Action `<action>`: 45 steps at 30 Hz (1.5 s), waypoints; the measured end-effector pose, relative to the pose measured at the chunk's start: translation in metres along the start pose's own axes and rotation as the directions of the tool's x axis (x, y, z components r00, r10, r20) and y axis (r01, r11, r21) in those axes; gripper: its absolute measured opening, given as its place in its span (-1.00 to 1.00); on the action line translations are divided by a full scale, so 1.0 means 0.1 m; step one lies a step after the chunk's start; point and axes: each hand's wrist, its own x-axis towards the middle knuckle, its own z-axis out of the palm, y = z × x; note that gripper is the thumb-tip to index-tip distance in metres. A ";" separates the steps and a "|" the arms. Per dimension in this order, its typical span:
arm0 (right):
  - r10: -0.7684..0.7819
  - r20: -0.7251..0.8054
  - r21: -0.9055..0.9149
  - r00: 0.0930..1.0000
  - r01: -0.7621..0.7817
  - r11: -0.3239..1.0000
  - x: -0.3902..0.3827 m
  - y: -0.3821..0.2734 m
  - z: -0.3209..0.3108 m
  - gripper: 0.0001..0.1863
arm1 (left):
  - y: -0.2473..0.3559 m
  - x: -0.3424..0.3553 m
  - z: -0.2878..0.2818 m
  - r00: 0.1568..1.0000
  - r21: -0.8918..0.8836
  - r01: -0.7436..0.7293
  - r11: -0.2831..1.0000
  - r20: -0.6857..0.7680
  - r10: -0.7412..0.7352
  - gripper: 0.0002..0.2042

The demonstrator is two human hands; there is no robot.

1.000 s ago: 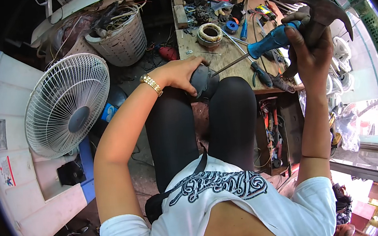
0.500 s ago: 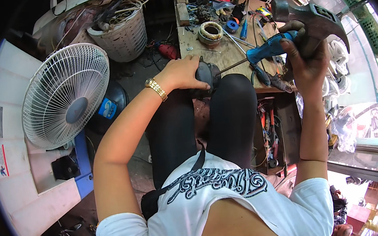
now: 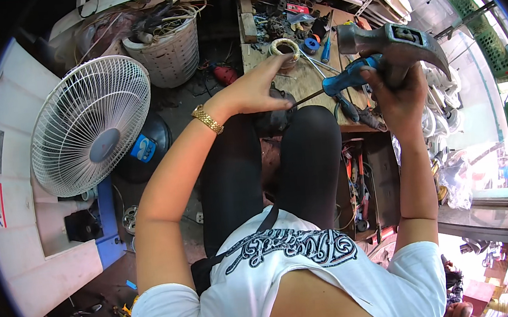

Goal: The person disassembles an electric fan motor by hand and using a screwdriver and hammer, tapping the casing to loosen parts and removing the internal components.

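A dark, round motor part (image 3: pixel 278 115) rests between my knees. Just over it, my left hand (image 3: pixel 257 90) is open, with fingers stretched toward a ring-shaped wound coil (image 3: pixel 275 48) and the thumb close above the part. Whether the fingertips touch the coil is hard to tell. My right hand (image 3: pixel 404 98) is closed around two tools at once: a hammer (image 3: pixel 369 38), its head uppermost, and a blue-handled screwdriver (image 3: pixel 344 80). The screwdriver's shaft slants down to the left, and its tip ends at the motor part or just behind my thumb.
Past my knees stands a wooden workbench (image 3: pixel 255 54) with loose parts, a blue spool (image 3: pixel 311 46) and another blue screwdriver (image 3: pixel 326 46). A white fan (image 3: pixel 69 123) and a perforated bin (image 3: pixel 175 56) of wires are on the left. Tools fill an opening under the bench (image 3: pixel 359 191).
My left hand has let go of the motor part and opened, fingers reaching farther over the bench. My right hand has moved left and slightly down with the hammer and screwdriver.
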 end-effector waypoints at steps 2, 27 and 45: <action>0.019 0.037 -0.022 0.999 -0.018 1.000 -0.01 -0.05 -0.04 -0.66 | 0.36 0.22 0.04 0.993 -0.436 -0.119 0.892 -0.075 0.096 -0.02; 0.175 0.281 -0.302 0.944 -0.086 0.949 -0.16 -0.67 -0.84 -0.58 | 1.08 0.44 0.45 0.933 -0.347 -0.335 0.876 -0.253 0.256 -0.45; 0.028 0.266 0.396 0.963 -0.136 0.908 -0.03 -0.81 -1.81 -0.64 | 1.15 0.47 0.48 0.959 -0.417 -0.264 0.870 -0.206 0.192 -0.57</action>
